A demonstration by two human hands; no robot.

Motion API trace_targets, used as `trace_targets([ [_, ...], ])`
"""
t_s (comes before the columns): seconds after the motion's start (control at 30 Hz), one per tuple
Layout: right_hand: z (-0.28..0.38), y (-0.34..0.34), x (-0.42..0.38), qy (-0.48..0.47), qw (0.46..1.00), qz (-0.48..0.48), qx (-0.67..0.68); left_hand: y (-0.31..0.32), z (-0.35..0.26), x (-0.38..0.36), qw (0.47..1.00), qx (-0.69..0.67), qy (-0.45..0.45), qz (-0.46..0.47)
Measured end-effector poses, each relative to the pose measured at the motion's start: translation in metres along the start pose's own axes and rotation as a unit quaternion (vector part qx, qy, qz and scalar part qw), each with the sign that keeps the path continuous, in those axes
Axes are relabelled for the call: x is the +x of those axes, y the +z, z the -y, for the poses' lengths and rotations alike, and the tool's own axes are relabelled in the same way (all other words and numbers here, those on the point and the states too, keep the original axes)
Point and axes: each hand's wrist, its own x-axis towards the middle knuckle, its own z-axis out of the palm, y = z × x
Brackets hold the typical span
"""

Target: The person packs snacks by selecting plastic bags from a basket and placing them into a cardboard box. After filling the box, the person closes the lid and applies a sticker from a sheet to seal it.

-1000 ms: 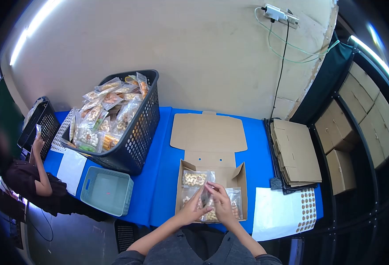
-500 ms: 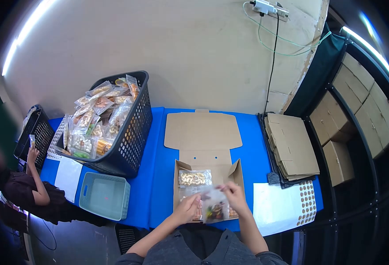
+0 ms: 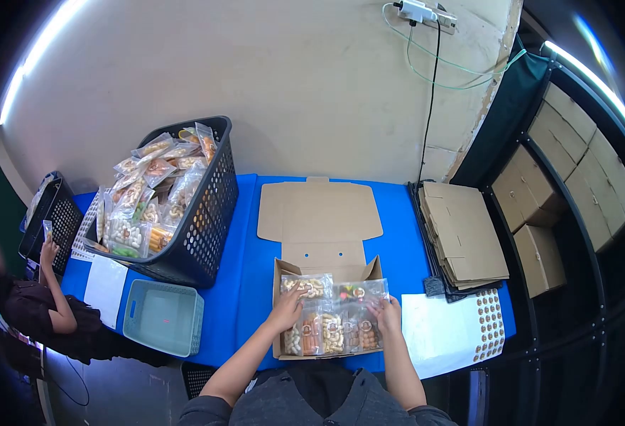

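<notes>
An open cardboard box (image 3: 278,334) stands before me with several clear food packets in it. Along its near side lie packets of white and orange-brown pieces (image 3: 332,334). My left hand (image 3: 286,310) rests with extended fingers on a packet of pale curved pieces (image 3: 312,285) at the box's far left. At the far right lies a packet of multicoloured pieces (image 3: 359,291). My right hand (image 3: 386,314) touches the lower right part of that packet, fingers apart over the box's right side.
A dark basket (image 3: 216,206) heaped with packets stands at left behind a grey-green tray (image 3: 197,319). Flat cardboard boxes (image 3: 465,227) are stacked at right, by a sticker sheet (image 3: 433,334). Another person (image 3: 42,305) at far left holds a small packet.
The multicoloured packet has gone from between my hands, above the box, into its far right part. My left hand has moved up and left onto the pale packet; my right hand is slightly lower.
</notes>
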Motion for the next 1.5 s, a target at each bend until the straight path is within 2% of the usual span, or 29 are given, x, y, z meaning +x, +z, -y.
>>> trace_targets([
  [0.07,-0.009,0.002,0.015,-0.015,1.0,-0.009,0.025,0.005,0.0,0.0,1.0,-0.001,-0.016,0.025],
  [0.13,-0.009,0.011,0.022,-0.033,0.998,-0.017,0.052,0.007,-0.002,0.003,0.993,0.071,-0.069,0.063],
  [0.23,-0.015,0.032,0.03,-0.038,0.998,-0.04,0.039,0.013,0.005,0.003,0.992,0.077,-0.074,0.064],
  [0.3,-0.019,0.041,0.035,-0.02,0.999,0.011,0.042,0.017,0.008,0.002,0.992,0.078,-0.077,0.067],
  [0.33,-0.035,0.035,0.051,-0.01,0.994,0.055,0.093,0.017,0.008,0.002,0.991,0.078,-0.08,0.069],
  [0.47,-0.067,0.022,0.09,0.021,0.993,0.061,0.095,0.021,0.014,0.0,0.989,0.105,-0.08,0.074],
  [0.53,-0.068,0.021,0.095,-0.013,0.997,-0.03,-0.069,0.02,0.011,-0.002,0.99,0.083,-0.089,0.07],
  [0.57,-0.07,0.019,0.095,-0.012,0.997,-0.029,-0.072,0.019,0.01,-0.002,0.99,0.081,-0.091,0.069],
  [0.6,-0.062,0.025,0.082,-0.116,0.957,-0.053,-0.261,0.019,0.011,-0.002,0.991,0.073,-0.092,0.067],
  [0.63,-0.062,0.027,0.076,-0.216,0.87,-0.073,-0.438,0.021,0.012,-0.004,0.991,0.064,-0.094,0.064],
  [0.67,-0.068,0.031,0.075,-0.285,0.85,-0.081,-0.435,0.023,0.012,-0.004,0.991,0.062,-0.097,0.064],
  [0.7,-0.066,0.037,0.067,-0.285,0.849,-0.08,-0.438,0.025,0.014,-0.004,0.991,0.072,-0.094,0.059],
  [0.77,-0.045,0.055,0.042,-0.27,0.784,-0.079,-0.554,0.027,0.015,-0.004,0.991,0.083,-0.093,0.053],
  [0.8,-0.038,0.059,0.036,-0.269,0.784,-0.078,-0.554,0.027,0.015,-0.005,0.99,0.083,-0.1,0.058],
  [0.87,-0.027,0.064,0.028,-0.192,0.783,-0.058,-0.589,0.026,0.012,-0.005,0.989,0.085,-0.107,0.062],
  [0.97,-0.027,0.068,0.019,-0.25,0.754,-0.095,-0.6,0.019,-0.004,-0.005,0.99,0.069,-0.116,0.049],
  [1.03,-0.021,0.073,0.007,-0.269,0.757,-0.104,-0.587,0.018,-0.022,0.0,0.986,0.142,-0.08,-0.022],
  [1.07,-0.021,0.075,0.002,-0.285,0.759,-0.114,-0.574,0.018,-0.029,0.006,0.986,0.141,-0.081,-0.021],
  [1.13,-0.022,0.076,0.0,-0.292,0.771,-0.12,-0.553,0.021,-0.043,0.021,0.988,0.155,0.018,-0.007],
  [1.17,-0.022,0.077,0.0,-0.302,0.783,-0.127,-0.529,0.025,-0.047,0.027,0.988,0.154,0.018,-0.007],
  [1.23,-0.022,0.079,0.0,-0.303,0.795,-0.127,-0.51,0.037,-0.047,0.044,0.978,0.184,0.094,0.034],
  [1.4,-0.037,0.069,0.016,-0.327,0.811,-0.135,-0.466,0.063,-0.021,0.067,0.973,0.189,0.087,0.098],
  [1.47,-0.046,0.063,0.021,-0.32,0.838,-0.114,-0.428,0.066,-0.017,0.066,0.964,0.215,0.029,0.155],
  [1.5,-0.043,0.063,0.022,-0.319,0.838,-0.116,-0.428,0.067,-0.016,0.067,0.964,0.215,0.03,0.156],
])
